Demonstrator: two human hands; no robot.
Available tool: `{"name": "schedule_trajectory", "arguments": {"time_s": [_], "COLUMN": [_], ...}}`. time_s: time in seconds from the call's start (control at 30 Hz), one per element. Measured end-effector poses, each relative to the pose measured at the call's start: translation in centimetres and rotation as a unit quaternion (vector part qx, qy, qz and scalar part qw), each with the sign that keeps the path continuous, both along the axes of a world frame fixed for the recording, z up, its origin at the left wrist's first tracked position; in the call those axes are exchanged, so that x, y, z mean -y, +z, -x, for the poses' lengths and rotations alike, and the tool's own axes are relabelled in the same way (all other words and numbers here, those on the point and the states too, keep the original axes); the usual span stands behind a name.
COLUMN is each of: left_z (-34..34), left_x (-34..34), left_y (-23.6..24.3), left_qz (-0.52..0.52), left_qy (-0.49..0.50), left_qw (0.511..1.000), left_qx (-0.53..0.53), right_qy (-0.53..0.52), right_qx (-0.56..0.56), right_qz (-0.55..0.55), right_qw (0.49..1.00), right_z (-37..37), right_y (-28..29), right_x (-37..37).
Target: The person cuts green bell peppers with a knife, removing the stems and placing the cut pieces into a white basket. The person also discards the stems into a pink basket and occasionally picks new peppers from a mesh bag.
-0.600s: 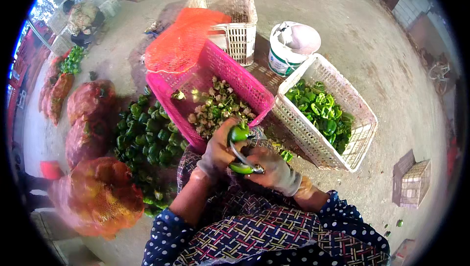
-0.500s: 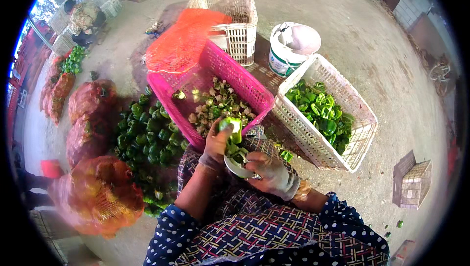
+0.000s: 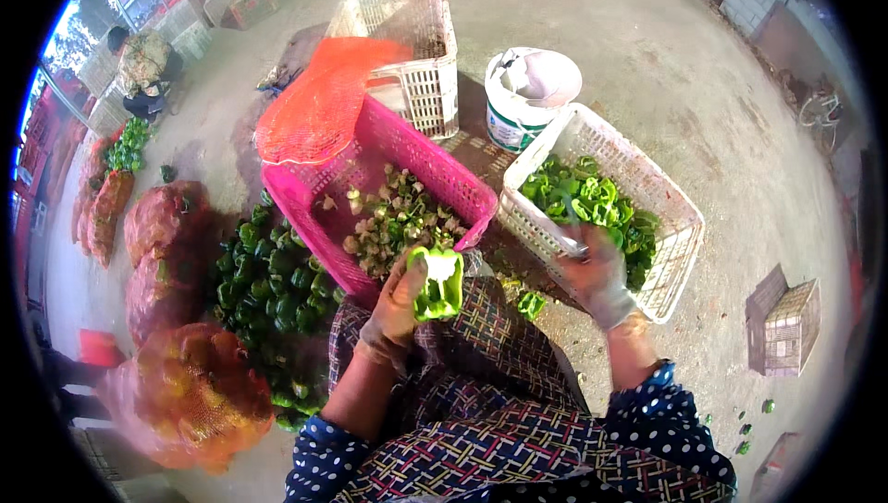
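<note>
Green and cut open, the pepper piece (image 3: 440, 294) is pinched by the left hand (image 3: 398, 307), near the pink crate (image 3: 433, 161). It looks light and easy to crack, so hold its outside softly. Right of that crate, the right hand (image 3: 599, 273) is blurry; I can't tell its grip.

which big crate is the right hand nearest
The white crate of green peppers: the right hand is at its near side, while the pink crate and far white crate stand farther left.
</note>
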State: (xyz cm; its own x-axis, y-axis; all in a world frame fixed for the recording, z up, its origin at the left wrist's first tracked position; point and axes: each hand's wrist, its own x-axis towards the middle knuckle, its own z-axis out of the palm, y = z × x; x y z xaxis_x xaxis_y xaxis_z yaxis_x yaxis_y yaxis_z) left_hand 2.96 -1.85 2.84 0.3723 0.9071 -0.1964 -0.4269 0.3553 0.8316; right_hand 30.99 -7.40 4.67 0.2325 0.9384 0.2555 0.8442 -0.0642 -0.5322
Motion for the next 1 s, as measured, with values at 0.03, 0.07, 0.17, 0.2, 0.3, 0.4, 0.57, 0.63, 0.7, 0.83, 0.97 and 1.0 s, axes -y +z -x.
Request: {"name": "schedule_trajectory", "arguments": {"time_s": [0.03,0.07,0.17,0.2,0.3,0.4,0.57,0.63,0.7,0.83,0.97,1.0], "left_z": [0.7,0.6,-0.2,-0.2,1.0,1.7,1.1,1.1,1.2,2.3,1.0,0.5], "left_x": [0.4,0.5,0.8,1.3,1.0,0.5,-0.5,-0.8,-1.0,-0.8,-0.2,-0.1], "left_y": [-0.9,-2.6,0.9,2.6,2.2,2.4,1.6,0.8,0.3,-3.0,-1.3,-0.3], "left_qz": [-0.008,-0.016,-0.113,-0.151,-0.255,-0.241,-0.130,-0.066,-0.029,0.010,-0.056,-0.119], "left_qy": [0.021,-0.014,-0.042,-0.037,-0.038,-0.050,-0.047,-0.042,-0.031,0.011,0.041,0.027], "left_qw": [0.998,0.997,0.961,0.932,0.894,0.891,0.948,0.970,0.982,0.997,0.959,0.944], "left_qx": [-0.057,-0.069,-0.249,-0.328,-0.365,-0.383,-0.287,-0.229,-0.183,-0.079,-0.276,-0.306], "right_qy": [0.025,0.060,0.156,0.167,0.199,0.206,0.180,0.155,0.149,0.123,0.161,0.169], "right_qx": [-0.290,-0.256,-0.223,-0.210,-0.176,-0.204,-0.186,-0.202,-0.183,-0.221,-0.136,-0.105], "right_qz": [0.083,0.075,-0.009,0.000,-0.003,0.007,-0.017,-0.006,0.003,0.074,0.092,0.086], "right_qw": [0.953,0.962,0.962,0.963,0.964,0.957,0.966,0.967,0.972,0.965,0.973,0.976], "right_z": [4.0,5.5,9.6,10.1,10.7,11.4,12.0,12.2,12.3,12.9,12.3,12.8], "right_y": [4.9,2.7,-1.0,-2.0,-3.9,-3.9,-3.4,-3.4,-3.2,-2.9,-1.0,-0.1], "right_x": [0.2,0.5,-1.4,-1.7,-2.0,-1.9,-1.9,-1.9,-1.9,-1.7,-2.5,-2.5]}}
